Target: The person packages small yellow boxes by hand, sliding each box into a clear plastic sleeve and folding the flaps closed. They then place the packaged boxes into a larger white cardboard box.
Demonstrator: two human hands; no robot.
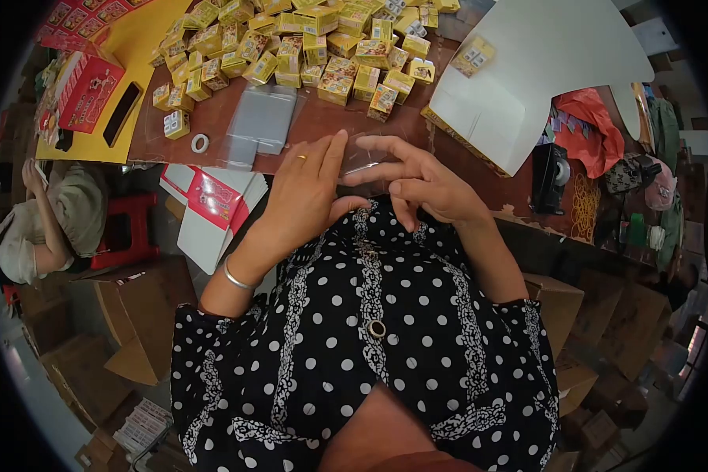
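A clear plastic bag (360, 167) shows between my hands at the table's near edge; its outline is faint. My left hand (305, 182) has its fingers long and close together over the bag's left side, the thumb below, and appears to hold it. My right hand (436, 185) has its index and middle fingers stretched apart, the tips against the film, with the other fingers loosely bent. Just beyond my left hand lies a stack of flat clear bags (261, 122). Behind it is a heap of small yellow boxes (338, 79).
A white open carton (495, 102) holds one small box. To the left are a roll of tape (200, 143), a phone (123, 114) and a red box (91, 93). A black tape dispenser (549, 179) and rubber bands (584, 206) lie right. Another person (51, 212) sits at left.
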